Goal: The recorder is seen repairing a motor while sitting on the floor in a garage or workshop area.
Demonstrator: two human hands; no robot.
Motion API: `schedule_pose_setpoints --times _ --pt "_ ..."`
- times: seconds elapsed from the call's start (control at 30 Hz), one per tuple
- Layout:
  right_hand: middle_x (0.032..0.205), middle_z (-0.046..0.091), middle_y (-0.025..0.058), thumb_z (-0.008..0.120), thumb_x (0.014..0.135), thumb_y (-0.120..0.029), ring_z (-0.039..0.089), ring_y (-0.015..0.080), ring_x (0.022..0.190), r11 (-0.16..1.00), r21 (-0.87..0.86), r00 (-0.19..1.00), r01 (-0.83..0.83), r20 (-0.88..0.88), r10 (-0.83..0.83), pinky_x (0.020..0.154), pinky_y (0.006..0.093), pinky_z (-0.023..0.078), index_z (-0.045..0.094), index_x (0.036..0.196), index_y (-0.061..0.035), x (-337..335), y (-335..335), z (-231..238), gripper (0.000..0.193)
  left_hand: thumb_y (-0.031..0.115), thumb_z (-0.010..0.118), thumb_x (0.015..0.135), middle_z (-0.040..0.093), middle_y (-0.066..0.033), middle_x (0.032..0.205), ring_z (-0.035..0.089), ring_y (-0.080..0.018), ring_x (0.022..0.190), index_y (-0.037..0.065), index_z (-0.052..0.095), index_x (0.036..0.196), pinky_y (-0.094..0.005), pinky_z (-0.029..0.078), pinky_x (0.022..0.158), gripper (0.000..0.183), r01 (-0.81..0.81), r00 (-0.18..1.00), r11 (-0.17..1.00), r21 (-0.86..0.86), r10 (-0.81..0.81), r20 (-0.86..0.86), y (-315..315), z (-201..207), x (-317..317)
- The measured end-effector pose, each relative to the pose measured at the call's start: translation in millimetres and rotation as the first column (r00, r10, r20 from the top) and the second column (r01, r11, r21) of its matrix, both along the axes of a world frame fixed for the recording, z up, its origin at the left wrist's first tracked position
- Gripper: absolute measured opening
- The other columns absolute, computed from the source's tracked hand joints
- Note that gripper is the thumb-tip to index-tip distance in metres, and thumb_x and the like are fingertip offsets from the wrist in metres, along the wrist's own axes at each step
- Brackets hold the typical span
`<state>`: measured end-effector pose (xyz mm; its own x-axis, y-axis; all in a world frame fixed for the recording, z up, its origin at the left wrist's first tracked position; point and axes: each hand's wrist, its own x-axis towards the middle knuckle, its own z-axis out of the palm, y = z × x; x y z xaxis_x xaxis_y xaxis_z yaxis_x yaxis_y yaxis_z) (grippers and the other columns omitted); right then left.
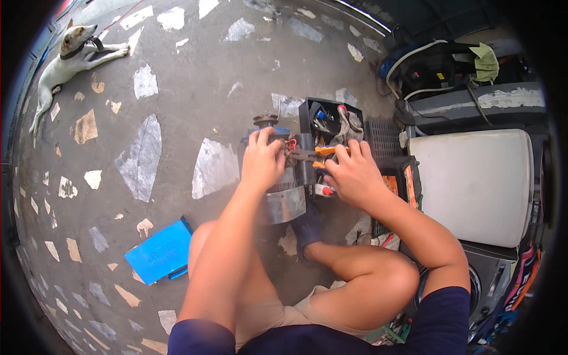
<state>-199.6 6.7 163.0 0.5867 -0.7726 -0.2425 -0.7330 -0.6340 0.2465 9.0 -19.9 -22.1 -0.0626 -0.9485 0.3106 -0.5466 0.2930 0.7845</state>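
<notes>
In front of me on the floor stands a partly opened machine with a round dark disc (266, 120), a blue part behind it and a curved metal cover (284, 206). Red wires (291, 144) come out at its middle. My right hand (355, 174) is closed around the orange-yellow handles of a pair of pliers (303, 155), whose dark jaws reach to the wires. My left hand (264, 158) is bent over the machine, its fingertips pinched beside the wires and jaws. What lies between those fingertips is hidden.
A black toolbox (303, 118) holding grey gloves and tools stands behind the pliers. A small bottle with a red tip (323, 190) lies near my right hand. At left are a blue case lid (160, 251) and a dog (59, 74); a white-topped box (473, 186) stands right.
</notes>
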Motion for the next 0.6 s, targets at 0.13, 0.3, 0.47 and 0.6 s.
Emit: schedule_pose_setpoints --times 0.13,0.3,0.47,0.6 --pt "0.111 0.061 0.0134 0.078 0.092 -0.035 0.056 0.0385 0.115 0.995 -0.073 0.997 -0.066 -0.040 0.063 0.104 0.0537 0.040 0.073 0.099 -0.0092 -1 2 -11 0.027 0.009 0.077 0.086 0.063 -0.0124 0.139 0.058 -0.0407 0.132 0.008 0.077 0.101 -0.0504 0.056 0.103 0.015 0.028 1.000 0.999 0.029 -0.029 0.013 4 7 -3" --pt "0.111 0.061 0.0126 0.078 0.091 -0.034 0.056 0.0377 0.116 0.992 -0.117 0.999 -0.036 -0.013 0.035 0.103 0.0541 0.040 0.072 0.098 -0.0096 4 3 -23 0.026 0.010 0.077 0.087 0.063 -0.0120 0.139 0.057 -0.0398 0.133 0.008 0.078 0.103 -0.0501 0.056 0.103 0.016 0.019 1.000 0.999 0.043 -0.020 0.017 4 9 0" --pt "0.104 0.064 0.0060 0.077 0.093 -0.034 0.061 0.0315 0.107 0.998 0.013 0.997 -0.057 -0.058 0.058 0.091 0.0447 0.048 0.072 0.100 -0.0110 -4 -8 -19 0.025 0.009 0.078 0.087 0.063 -0.0110 0.139 0.057 -0.0385 0.132 0.008 0.078 0.102 -0.0488 0.055 0.105 0.015 0.019 1.000 0.998 0.055 -0.019 -0.002 2 8 -1" --pt "0.093 0.068 0.0061 0.075 0.097 -0.036 0.068 0.0286 0.092 0.993 0.087 0.997 -0.075 0.041 0.071 0.079 0.0420 0.054 0.073 0.102 -0.0102 -12 -22 -23 0.026 0.005 0.078 0.082 0.064 -0.0117 0.135 0.057 -0.0393 0.129 0.007 0.079 0.098 -0.0501 0.055 0.103 0.016 0.017 1.000 0.999 0.036 -0.017 -0.016 2 11 0"
